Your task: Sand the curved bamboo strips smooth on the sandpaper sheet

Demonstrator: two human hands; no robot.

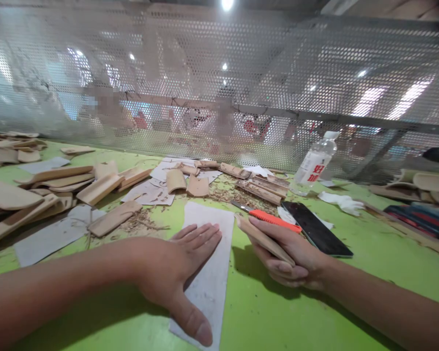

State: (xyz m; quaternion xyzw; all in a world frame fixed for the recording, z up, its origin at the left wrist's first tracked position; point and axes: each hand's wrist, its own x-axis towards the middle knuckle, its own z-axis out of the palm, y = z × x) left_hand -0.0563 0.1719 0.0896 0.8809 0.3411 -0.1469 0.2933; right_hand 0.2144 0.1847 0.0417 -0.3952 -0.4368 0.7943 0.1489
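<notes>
The tabletop (256, 324) is bright yellow-green, flecked with brown shavings (141, 222). Toward its near edge the paper (214, 292) is greyish white; the strip (265, 239) beside it is pale tan. The cutter (274, 219) is vivid orange with a dark grey blade, the phone (316, 229) glossy black. Toward the far edge, the bottle (316, 161) is clear, with a white cap and a white label bearing red characters. Slats (265, 190) there are tan, mottled dark brown; the pieces (10, 195) along the left edge are plainer beige. Behind, the grey mesh (190, 73) is patterned with regular dots.
</notes>
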